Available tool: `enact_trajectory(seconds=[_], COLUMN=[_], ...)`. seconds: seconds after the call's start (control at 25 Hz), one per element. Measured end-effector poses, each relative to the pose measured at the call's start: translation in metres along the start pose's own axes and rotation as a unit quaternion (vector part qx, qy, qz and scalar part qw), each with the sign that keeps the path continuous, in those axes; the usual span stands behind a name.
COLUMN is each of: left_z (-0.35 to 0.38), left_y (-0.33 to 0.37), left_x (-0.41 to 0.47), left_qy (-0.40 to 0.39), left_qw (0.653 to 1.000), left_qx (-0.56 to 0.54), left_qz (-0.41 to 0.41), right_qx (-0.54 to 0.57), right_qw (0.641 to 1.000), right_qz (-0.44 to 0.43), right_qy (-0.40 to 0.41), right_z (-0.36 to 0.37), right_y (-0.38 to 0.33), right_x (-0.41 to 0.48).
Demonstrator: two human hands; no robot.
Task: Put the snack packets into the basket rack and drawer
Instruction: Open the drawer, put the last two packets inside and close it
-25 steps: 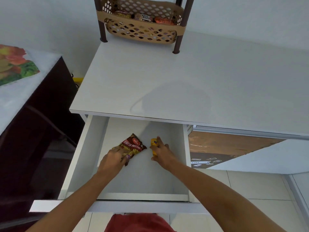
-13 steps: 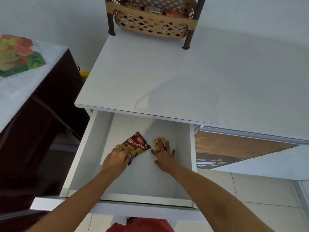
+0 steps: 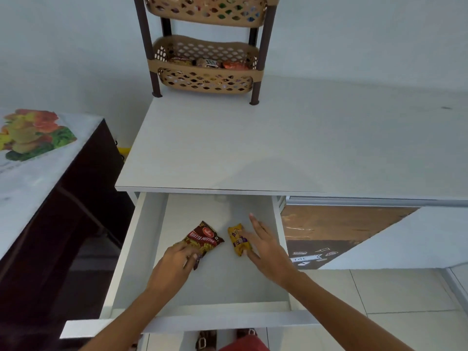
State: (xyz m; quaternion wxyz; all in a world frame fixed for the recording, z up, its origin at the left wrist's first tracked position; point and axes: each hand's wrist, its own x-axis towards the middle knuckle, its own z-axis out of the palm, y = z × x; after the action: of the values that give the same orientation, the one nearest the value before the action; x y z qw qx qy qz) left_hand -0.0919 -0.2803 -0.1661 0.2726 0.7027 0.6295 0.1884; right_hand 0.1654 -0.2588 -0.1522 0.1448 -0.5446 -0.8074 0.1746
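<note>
The white drawer point(image 3: 152, 236) is pulled out below the table. On its floor lie a dark red snack packet point(image 3: 205, 239) and, to its right, a small yellow packet point(image 3: 237, 240). My left hand point(image 3: 174, 264) has curled fingers on the near end of the red packet. Beside the yellow packet is my right hand point(image 3: 266, 247), its fingers straight and spread, the thumb touching the packet's near end. At the back of the tabletop stands the tan basket rack point(image 3: 206, 79), its lower basket holding several packets.
The white tabletop point(image 3: 278, 148) overhangs the drawer's back. A dark cabinet point(image 3: 63, 236) with a fruit-print cover stands close on the left. To the right of the drawer are a brown board point(image 3: 329, 224) and tiled floor. The drawer front point(image 3: 228, 323) is near my body.
My right hand has let go of the yellow packet and spread its fingers beside it. The camera has tilted up, showing more of the rack. My left hand stays on the red packet.
</note>
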Motion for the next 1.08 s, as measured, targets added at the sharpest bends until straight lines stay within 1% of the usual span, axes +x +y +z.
enact_trajectory(seconds=[0.12,0.28,0.48,0.56,0.68,0.76,0.84,1.08], left_z=[-0.014,-0.030,-0.034,-0.031,-0.024,-0.019,-0.018,-0.016], left_y=[0.006,0.015,0.040,0.046,0.047,0.047,0.052,0.047], left_x=[-0.026,-0.054,-0.094,-0.115,-0.141,-0.147,-0.145,-0.134], left_qy=[0.014,0.028,0.047,0.040,0.027,0.038,0.054,0.098], left_qw=[1.000,0.999,0.997,0.997,0.998,0.997,0.996,0.989], left_qx=[-0.017,-0.029,-0.059,-0.066,-0.018,0.008,0.031,0.082], left_qz=[0.018,0.018,0.023,0.024,0.045,0.066,0.068,0.077], right_qx=[0.026,0.093,0.169,0.160,0.117,0.085,0.066,0.043], right_qw=[0.998,0.990,0.980,0.982,0.992,0.996,0.997,0.998], right_qz=[0.038,0.086,0.104,0.097,0.049,0.010,-0.013,-0.023], right_qy=[0.032,0.060,0.025,0.007,0.011,0.024,0.037,0.042], right_z=[-0.018,-0.029,-0.030,-0.029,-0.028,-0.028,-0.028,-0.030], right_y=[-0.004,-0.006,-0.013,-0.015,-0.015,-0.018,-0.018,-0.016], right_x=[-0.035,-0.077,-0.120,-0.134,-0.152,-0.160,-0.162,-0.153])
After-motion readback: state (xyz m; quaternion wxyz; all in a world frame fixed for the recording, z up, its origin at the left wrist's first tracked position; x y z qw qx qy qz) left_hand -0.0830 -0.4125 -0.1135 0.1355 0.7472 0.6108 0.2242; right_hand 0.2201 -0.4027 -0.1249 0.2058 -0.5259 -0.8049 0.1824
